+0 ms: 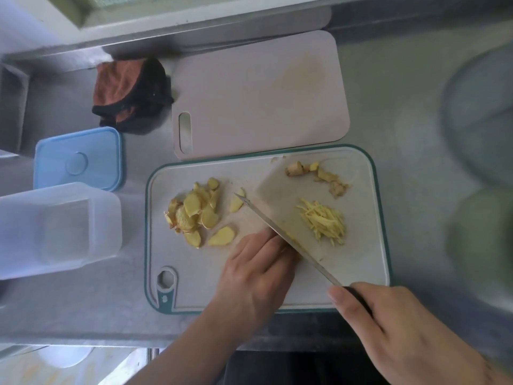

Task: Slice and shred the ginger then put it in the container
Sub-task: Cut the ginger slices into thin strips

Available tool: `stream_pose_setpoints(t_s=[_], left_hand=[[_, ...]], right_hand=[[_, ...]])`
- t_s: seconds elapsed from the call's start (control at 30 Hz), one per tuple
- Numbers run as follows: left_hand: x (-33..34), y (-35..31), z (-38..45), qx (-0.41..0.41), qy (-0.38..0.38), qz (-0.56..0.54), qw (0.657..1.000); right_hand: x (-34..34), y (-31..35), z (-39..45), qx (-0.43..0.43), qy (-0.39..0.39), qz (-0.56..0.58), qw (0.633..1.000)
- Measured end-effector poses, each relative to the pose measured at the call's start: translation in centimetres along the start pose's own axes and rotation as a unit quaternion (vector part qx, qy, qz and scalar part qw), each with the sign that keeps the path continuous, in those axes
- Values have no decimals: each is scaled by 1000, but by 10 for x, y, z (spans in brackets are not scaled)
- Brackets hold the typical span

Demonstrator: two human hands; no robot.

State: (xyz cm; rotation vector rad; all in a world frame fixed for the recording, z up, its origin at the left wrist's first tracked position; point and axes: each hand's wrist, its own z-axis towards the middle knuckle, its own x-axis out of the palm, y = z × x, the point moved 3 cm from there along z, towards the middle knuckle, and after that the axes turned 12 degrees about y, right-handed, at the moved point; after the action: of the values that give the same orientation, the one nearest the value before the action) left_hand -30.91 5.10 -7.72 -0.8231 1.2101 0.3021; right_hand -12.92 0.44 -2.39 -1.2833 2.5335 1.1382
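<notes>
Right hand [394,326] wraps our knife [280,232] handle at teal-rimmed board's [384,245] near edge | left hand [258,276], fingers curled, pins ginger against blade mid-board | shreds [323,222] right of blade, slices [194,212] left | clear container [58,229] left of board, blue lid [77,159] behind | pink board [258,93] beyond.

Light: soft, even daylight is cast; the scene is moderately bright.
Shadows: faint ones are seen under the left hand [258,276] and beside the cloth [130,93].
Glare: a dull sheen is shown on the steel counter [402,112].
Blur: the right edge is smeared; round shapes there cannot be identified.
Distortion: straight edges are bowed by the wide lens.
</notes>
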Motion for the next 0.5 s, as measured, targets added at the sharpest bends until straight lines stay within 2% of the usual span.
stream_pose_setpoints(t_s=[0.2, 0.5], left_hand=[[3, 1, -2, 0, 4, -1, 1000], [6, 2, -1, -11, 3, -13, 1000]], right_hand=[[-1, 0, 1, -20, -31, -3, 999], [4, -5, 12, 6, 5, 3, 1000]])
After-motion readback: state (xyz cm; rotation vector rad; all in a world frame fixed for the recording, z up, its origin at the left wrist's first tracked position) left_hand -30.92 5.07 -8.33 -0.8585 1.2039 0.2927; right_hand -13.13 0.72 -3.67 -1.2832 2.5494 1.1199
